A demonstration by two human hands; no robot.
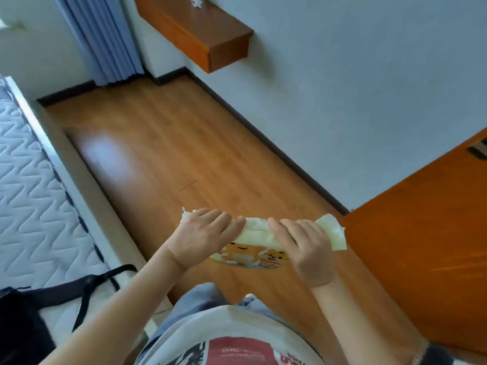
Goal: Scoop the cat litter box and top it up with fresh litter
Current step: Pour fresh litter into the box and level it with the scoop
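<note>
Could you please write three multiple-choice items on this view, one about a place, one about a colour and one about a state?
1. Where is the mattress?
A. at the left of the view
B. against the right wall
C. under the wooden shelf

2. What colour is the curtain?
A. red
B. blue
C. green

3. How is the litter bag held?
A. left hand only
B. lying on the floor, unheld
C. gripped by both hands at its rolled top

Answers:
1 A, the quilted surface fills the left edge.
2 B, its pleats hang blue in the far corner.
3 C, the left hand and right hand curl over the roll above the wood floor.
</note>
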